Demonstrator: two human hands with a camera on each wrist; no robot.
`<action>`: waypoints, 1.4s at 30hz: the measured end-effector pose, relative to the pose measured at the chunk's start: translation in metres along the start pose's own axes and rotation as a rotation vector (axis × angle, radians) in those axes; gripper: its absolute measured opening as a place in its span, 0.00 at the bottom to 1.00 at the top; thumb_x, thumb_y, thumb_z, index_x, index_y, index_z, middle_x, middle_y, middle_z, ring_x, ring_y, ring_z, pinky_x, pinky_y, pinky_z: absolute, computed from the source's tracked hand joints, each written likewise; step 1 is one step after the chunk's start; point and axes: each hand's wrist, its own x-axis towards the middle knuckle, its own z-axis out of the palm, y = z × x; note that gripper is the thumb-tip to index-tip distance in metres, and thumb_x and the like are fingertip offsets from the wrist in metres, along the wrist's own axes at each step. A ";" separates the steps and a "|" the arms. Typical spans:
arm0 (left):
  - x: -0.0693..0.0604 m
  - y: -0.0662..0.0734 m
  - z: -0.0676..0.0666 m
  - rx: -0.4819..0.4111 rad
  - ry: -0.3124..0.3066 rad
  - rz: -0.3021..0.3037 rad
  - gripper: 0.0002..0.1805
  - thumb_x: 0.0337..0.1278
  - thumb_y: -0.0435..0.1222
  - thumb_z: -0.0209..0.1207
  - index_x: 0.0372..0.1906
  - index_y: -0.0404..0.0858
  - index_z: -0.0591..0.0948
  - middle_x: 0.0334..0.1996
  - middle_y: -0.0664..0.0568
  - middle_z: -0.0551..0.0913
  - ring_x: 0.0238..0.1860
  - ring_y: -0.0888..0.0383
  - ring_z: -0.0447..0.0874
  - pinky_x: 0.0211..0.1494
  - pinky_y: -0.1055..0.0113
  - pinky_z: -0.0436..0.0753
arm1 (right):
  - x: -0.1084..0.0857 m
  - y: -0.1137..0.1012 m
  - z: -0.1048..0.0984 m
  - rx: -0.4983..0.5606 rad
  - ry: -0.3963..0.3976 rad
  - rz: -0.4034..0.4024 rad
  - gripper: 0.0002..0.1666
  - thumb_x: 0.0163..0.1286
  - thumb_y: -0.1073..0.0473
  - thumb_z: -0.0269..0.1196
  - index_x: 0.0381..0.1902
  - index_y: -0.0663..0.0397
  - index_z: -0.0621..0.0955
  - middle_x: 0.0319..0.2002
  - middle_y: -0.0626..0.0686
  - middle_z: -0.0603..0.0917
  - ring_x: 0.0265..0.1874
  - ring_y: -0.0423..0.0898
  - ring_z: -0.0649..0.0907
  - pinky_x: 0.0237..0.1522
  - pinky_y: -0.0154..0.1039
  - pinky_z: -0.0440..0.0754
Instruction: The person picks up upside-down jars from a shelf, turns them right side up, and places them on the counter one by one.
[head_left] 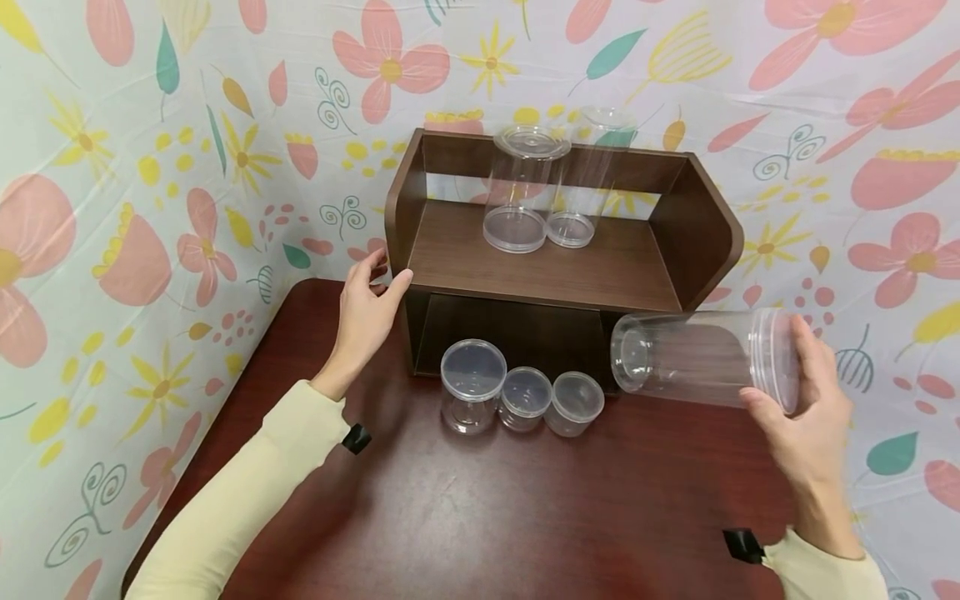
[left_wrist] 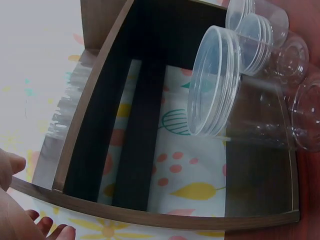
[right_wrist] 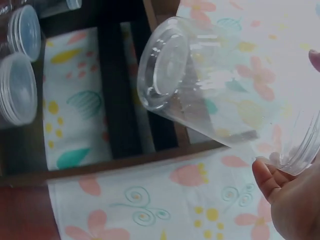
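My right hand grips a tall clear plastic jar around its lid end. The jar lies sideways in the air at the right front of a brown two-tier shelf, its base pointing left. At the shelf's left side panel is my left hand, thumb and fingers spread either side of the panel's edge; contact is unclear. In the left wrist view only part of the left hand shows. Two tall clear jars, a wider one and a slimmer one, stand on the upper tier.
Three smaller lidded jars stand in a row before the lower tier: a larger jar, a middle jar and a right jar. The shelf stands on a dark red table, with flowered cloth behind and at the sides.
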 end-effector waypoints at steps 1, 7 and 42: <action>0.001 0.000 0.001 0.001 0.002 0.002 0.33 0.70 0.41 0.64 0.73 0.31 0.71 0.65 0.37 0.72 0.66 0.45 0.74 0.68 0.52 0.76 | 0.001 -0.002 -0.002 -0.046 -0.001 0.003 0.49 0.50 0.75 0.70 0.73 0.64 0.71 0.67 0.55 0.75 0.64 0.49 0.72 0.64 0.26 0.68; 0.008 -0.003 0.006 0.002 0.003 0.006 0.31 0.70 0.39 0.64 0.72 0.31 0.72 0.64 0.37 0.72 0.64 0.45 0.76 0.67 0.55 0.77 | 0.007 -0.009 -0.013 -0.185 -0.005 0.014 0.49 0.51 0.72 0.71 0.74 0.59 0.72 0.67 0.51 0.75 0.64 0.45 0.71 0.63 0.24 0.67; 0.020 -0.014 0.019 0.048 0.005 0.012 0.25 0.72 0.35 0.60 0.68 0.29 0.75 0.59 0.35 0.76 0.63 0.43 0.77 0.64 0.55 0.80 | -0.006 0.034 -0.012 -0.645 -0.307 0.106 0.67 0.42 0.61 0.85 0.80 0.55 0.65 0.67 0.70 0.70 0.61 0.64 0.70 0.58 0.20 0.56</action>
